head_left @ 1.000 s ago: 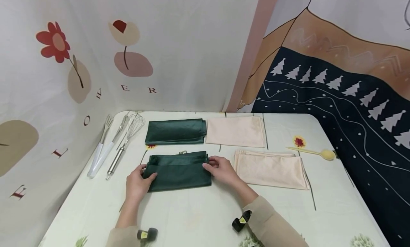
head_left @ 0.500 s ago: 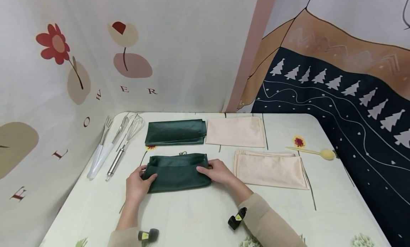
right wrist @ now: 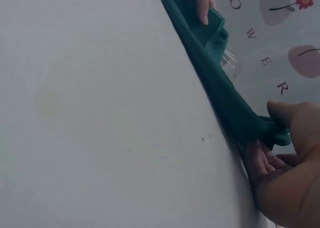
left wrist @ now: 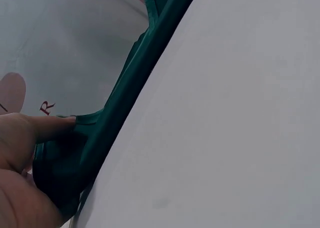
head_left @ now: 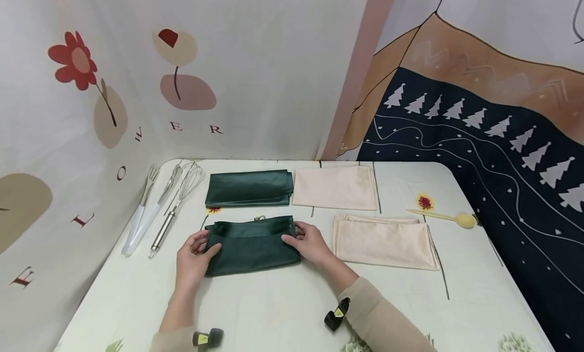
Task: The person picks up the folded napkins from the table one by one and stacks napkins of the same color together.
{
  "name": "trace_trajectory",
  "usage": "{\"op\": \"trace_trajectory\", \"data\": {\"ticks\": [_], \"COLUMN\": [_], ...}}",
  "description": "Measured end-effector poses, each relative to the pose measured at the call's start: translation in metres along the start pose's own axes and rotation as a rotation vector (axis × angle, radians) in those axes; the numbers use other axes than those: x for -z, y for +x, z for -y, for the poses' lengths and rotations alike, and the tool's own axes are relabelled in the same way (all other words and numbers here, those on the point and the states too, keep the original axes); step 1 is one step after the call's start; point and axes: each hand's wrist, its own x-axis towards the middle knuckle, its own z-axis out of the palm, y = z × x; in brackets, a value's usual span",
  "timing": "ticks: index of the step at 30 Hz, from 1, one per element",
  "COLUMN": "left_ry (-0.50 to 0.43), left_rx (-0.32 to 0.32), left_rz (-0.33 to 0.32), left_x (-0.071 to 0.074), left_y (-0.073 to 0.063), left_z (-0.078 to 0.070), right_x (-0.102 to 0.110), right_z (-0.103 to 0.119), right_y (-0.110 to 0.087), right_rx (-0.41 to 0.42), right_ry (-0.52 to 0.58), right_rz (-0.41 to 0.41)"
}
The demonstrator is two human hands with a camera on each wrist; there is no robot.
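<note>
A folded dark green cloth with a satiny sheen lies at the middle of the table, a small cord loop showing at its far edge. My left hand pinches its left end, thumb on top and fingers at the side. At the right end, my right hand holds the cloth with the thumb laid over it. Seen from the right wrist, the fingers of that hand are tucked beneath the green cloth. The left wrist view has the left thumb along the cloth's edge.
Behind lies another folded green cloth, beside a folded pale pink cloth. A second pink cloth is right of my right hand. A whisk and two white-handled utensils lie left; a yellow spoon lies right.
My right thumb has shifted left over the green cloth, whose near edge now bulges softly. My left hand has moved slightly left. The other cloths and utensils stay put.
</note>
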Motion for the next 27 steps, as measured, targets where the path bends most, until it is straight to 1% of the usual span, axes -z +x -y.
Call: {"op": "trace_trajectory", "data": {"ticks": [3, 4, 6, 7, 10, 15, 18, 22, 25, 27], "left_ry": [-0.079, -0.091, -0.084, -0.069, 0.017, 0.171, 0.247, 0.347, 0.373, 0.361], "left_rx": [0.051, 0.063, 0.074, 0.077, 0.074, 0.075, 0.035, -0.056, -0.097, -0.101], "left_rz": [-0.031, -0.035, -0.044, -0.042, -0.032, 0.02, 0.049, 0.06, 0.064, 0.063], "left_x": [0.002, 0.003, 0.004, 0.005, 0.009, 0.016, 0.02, 0.025, 0.026, 0.026], "left_y": [0.001, 0.001, 0.0, 0.0, -0.001, -0.004, -0.007, -0.011, -0.011, -0.011], "left_z": [-0.001, -0.002, -0.001, -0.001, -0.001, 0.0, 0.002, 0.004, 0.005, 0.007], "right_x": [0.002, 0.002, 0.003, 0.003, 0.006, 0.011, 0.015, 0.017, 0.018, 0.018], "right_z": [0.0, 0.0, 0.0, 0.0, 0.0, 0.0, 0.0, -0.001, -0.002, -0.002], "right_y": [0.002, 0.002, 0.002, 0.001, -0.001, -0.007, -0.01, -0.014, -0.016, -0.017], "right_rx": [-0.02, -0.027, -0.046, -0.057, -0.075, -0.075, -0.077, -0.08, -0.067, -0.053], "right_ry": [0.046, 0.054, 0.057, 0.052, 0.003, -0.102, -0.101, -0.07, -0.056, -0.048], "right_rz": [-0.012, -0.013, -0.011, -0.008, 0.018, 0.082, 0.12, 0.169, 0.182, 0.18]}}
